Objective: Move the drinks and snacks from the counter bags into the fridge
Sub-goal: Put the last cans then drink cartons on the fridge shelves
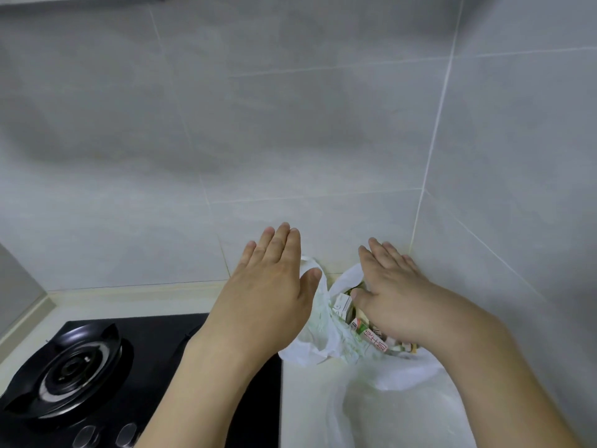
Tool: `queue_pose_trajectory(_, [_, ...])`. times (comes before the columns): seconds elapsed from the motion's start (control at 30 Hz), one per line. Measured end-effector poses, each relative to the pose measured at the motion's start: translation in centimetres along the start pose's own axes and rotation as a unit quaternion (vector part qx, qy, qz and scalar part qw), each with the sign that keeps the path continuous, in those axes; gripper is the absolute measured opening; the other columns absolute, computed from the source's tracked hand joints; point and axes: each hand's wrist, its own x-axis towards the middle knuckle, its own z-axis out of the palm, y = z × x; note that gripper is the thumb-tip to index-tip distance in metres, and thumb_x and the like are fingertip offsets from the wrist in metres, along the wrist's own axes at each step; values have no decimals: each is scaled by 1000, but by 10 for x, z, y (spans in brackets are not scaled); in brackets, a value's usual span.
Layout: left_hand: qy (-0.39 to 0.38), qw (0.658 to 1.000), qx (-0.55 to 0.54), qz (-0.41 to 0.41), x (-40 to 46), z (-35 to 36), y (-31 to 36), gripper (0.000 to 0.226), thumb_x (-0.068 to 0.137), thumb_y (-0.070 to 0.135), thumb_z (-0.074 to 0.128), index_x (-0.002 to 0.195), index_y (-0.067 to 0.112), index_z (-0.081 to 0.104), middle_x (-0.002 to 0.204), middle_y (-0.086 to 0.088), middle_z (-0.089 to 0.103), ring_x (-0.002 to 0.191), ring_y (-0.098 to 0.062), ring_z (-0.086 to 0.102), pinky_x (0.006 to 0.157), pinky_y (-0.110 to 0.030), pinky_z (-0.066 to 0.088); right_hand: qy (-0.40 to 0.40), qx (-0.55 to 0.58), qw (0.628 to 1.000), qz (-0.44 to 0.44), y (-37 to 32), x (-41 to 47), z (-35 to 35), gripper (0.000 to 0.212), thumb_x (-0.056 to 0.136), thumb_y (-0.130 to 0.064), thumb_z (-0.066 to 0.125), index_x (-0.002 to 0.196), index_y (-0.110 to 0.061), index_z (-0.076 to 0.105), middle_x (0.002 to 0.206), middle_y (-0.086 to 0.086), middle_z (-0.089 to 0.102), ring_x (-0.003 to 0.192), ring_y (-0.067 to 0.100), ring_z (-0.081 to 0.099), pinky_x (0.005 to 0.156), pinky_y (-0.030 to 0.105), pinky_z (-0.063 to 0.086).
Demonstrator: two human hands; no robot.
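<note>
From the camera on my head, my left hand reaches out flat, palm down, fingers straight and pressed together, pointing toward twelve o'clock at the tiled wall; it grasps nothing, though its thumb lies against the left edge of the white plastic bag. My right hand lies at about three o'clock from the left one, also spread with straight fingers over the bag's open mouth, the thumb dipping down toward the packets inside; I cannot tell whether it touches them, and it clasps nothing. The bag sits on the pale counter in the corner where the two walls meet, at roughly one o'clock from the middle of my view, its mouth held apart between my two hands. Inside it I see snack packets, one white with red characters, and a small white carton at about eleven o'clock from them; the rest is too jumbled to name. A second sheet of thin white plastic lies at six o'clock from the bag. At eight o'clock, well apart, is the black gas hob with its round burner.
</note>
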Motion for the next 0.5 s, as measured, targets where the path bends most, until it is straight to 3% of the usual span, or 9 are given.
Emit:
queue_pose_trajectory(0.3, [-21,1000,5,-10,48,19,-3,67,105,49,16,158,18,-9,165,3,-17,150,-10,-18,121,-29,-11,-36,9,999,1,25,49,-5,66,105,-35,27,155,-15,-11,161,2,-25,148,15,-22,117,30,-12])
queue_pose_trajectory(0.5, [-36,999,-16,35,94,39,-14,67,105,50,19,158,18,-7,165,3,-14,151,-11,-16,120,-27,-11,-42,18,999,29,43,82,1,66,105,-35,28,155,-15,-11,161,3,-24,148,16,-21,117,30,-11])
